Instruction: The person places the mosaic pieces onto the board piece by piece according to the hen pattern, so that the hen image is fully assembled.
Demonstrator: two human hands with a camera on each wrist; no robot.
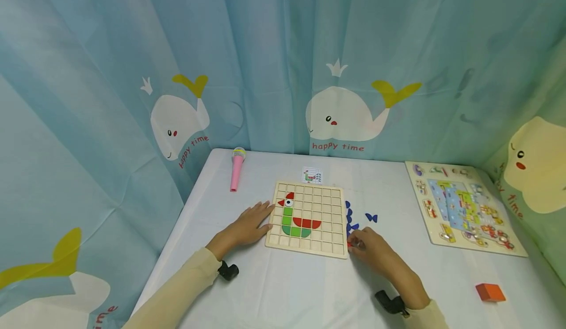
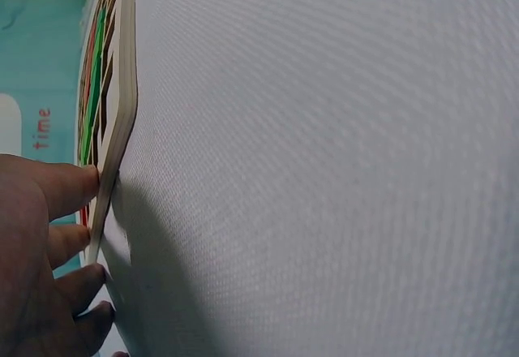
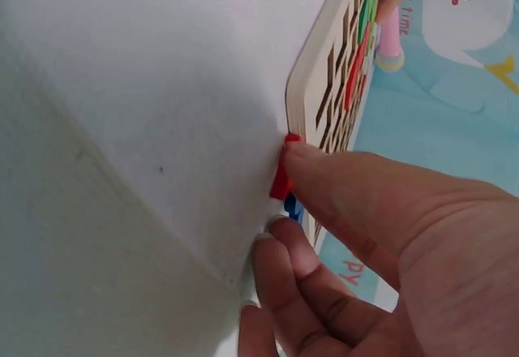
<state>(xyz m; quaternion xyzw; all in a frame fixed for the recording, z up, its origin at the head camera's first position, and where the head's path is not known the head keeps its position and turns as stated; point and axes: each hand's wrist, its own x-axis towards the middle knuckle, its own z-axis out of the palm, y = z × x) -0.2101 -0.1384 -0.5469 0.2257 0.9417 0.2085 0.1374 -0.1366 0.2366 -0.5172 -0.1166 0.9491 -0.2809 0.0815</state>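
1. White table (image 1: 300,289), one, carrying everything; one picture puzzle (image 1: 433,222) stands far right.
2. One grid board (image 1: 327,245), mid-table, holds five red pieces (image 1: 306,223), five green pieces (image 1: 296,231) and one eye piece (image 1: 289,203).
3. My left hand (image 1: 252,223), fingers extended, touches the board's left edge.
4. My right hand (image 1: 371,248) pinches one red piece (image 3: 281,174) beside the near right corner. I judge this as picking up; next calls for lifting it over the rim and squaring it to a cell.
5. Blue pieces (image 1: 375,218): two apart; the rest, partly hidden, I can't count.
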